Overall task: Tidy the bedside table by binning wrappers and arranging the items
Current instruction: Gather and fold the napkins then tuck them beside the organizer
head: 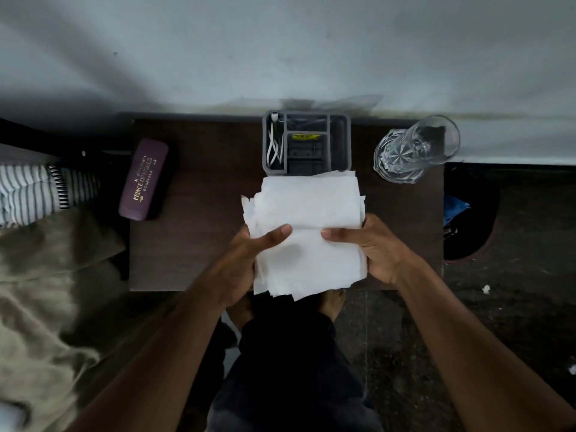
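Note:
A stack of white paper tissues [308, 207] is held flat above the front middle of the dark wooden bedside table [199, 244]. My left hand [246, 260] grips its left edge with the thumb on top. On the opposite edge my right hand [374, 247] does the same. Behind the tissues, against the wall, stands a grey compartment organiser [307, 141] with a white cable and dark items inside. A maroon glasses case [144, 179] lies at the table's left. A clear cut glass tumbler [411, 151] stands at the back right.
A round dark bin [473, 232] with something blue inside sits on the floor right of the table. To the left is a bed with a striped cloth [31, 191] and a beige cover [46, 291]. Small white scraps [486, 288] lie on the dark floor.

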Tool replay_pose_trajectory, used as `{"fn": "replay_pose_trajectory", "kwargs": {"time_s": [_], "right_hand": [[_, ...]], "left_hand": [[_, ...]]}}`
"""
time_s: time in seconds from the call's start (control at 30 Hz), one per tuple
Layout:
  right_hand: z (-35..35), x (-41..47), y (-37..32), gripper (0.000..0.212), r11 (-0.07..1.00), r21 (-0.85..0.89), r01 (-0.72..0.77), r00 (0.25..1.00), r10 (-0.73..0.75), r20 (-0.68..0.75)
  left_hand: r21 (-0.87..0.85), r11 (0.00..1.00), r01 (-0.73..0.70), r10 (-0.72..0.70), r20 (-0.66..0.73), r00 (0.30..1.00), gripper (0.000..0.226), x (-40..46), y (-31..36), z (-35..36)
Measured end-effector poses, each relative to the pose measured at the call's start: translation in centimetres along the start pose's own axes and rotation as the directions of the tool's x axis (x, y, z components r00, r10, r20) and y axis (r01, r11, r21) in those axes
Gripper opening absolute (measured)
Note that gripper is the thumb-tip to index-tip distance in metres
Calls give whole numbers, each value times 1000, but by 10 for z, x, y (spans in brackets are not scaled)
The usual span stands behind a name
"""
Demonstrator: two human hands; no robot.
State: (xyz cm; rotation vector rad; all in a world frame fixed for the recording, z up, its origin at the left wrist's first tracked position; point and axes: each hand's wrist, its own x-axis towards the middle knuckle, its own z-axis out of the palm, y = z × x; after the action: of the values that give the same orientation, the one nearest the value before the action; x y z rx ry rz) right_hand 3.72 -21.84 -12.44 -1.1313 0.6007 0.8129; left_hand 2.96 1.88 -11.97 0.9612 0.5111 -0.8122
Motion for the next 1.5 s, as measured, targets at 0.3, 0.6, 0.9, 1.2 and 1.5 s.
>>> {"fn": "replay_pose_trajectory", "kwargs": {"time_s": [0.3,0.6,0.9,1.2,1.5], "right_hand": [[12,1,8,48,1000,-10,-17,1000,17,26],[15,3,2,47,997,-75,35,999,-35,-1],[17,3,-2,48,992,-68,104,992,-99,75],[7,3,-9,49,998,0,63,994,-63,88],[10,2,-12,42,997,-32,64,997,-63,35]], "left_hand": [[12,1000,0,0,-4,1000,45,2,-11,0],[25,999,-20,20,10,1000,56,7,-6,3],[58,998,-18,14,61,998,59,12,-4,11],[2,1000,13,-13,112,994,47,8,4,0],[121,992,-26,38,-95,995,50,8,9,2]]}}
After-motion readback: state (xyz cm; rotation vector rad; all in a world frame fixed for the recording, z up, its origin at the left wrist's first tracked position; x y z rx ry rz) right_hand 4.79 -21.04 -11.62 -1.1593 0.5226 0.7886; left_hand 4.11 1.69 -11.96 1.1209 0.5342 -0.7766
